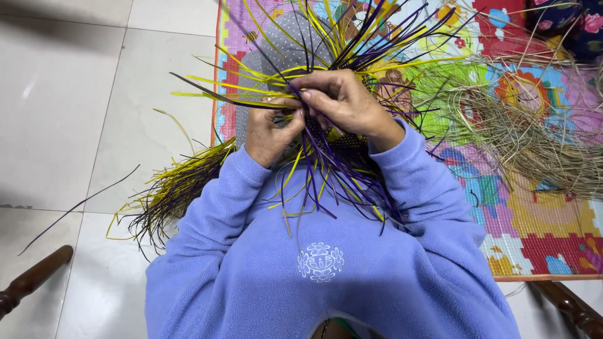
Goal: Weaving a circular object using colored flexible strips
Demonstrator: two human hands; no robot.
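Note:
A partly woven piece of purple and yellow strips (333, 141) rests against my chest, with loose strip ends fanning out above and below it. My left hand (269, 130) pinches strips at its left side. My right hand (342, 100) is closed over yellow and purple strips just above the woven part, fingertips meeting the left hand's. Both arms wear lilac fleece sleeves.
A bundle of purple and yellow strips (169, 191) lies on the white tiled floor at my left. A colourful patterned mat (534, 220) lies ahead and right, with a heap of pale dry fibres (534, 135) on it. Dark wooden chair legs (34, 279) flank me.

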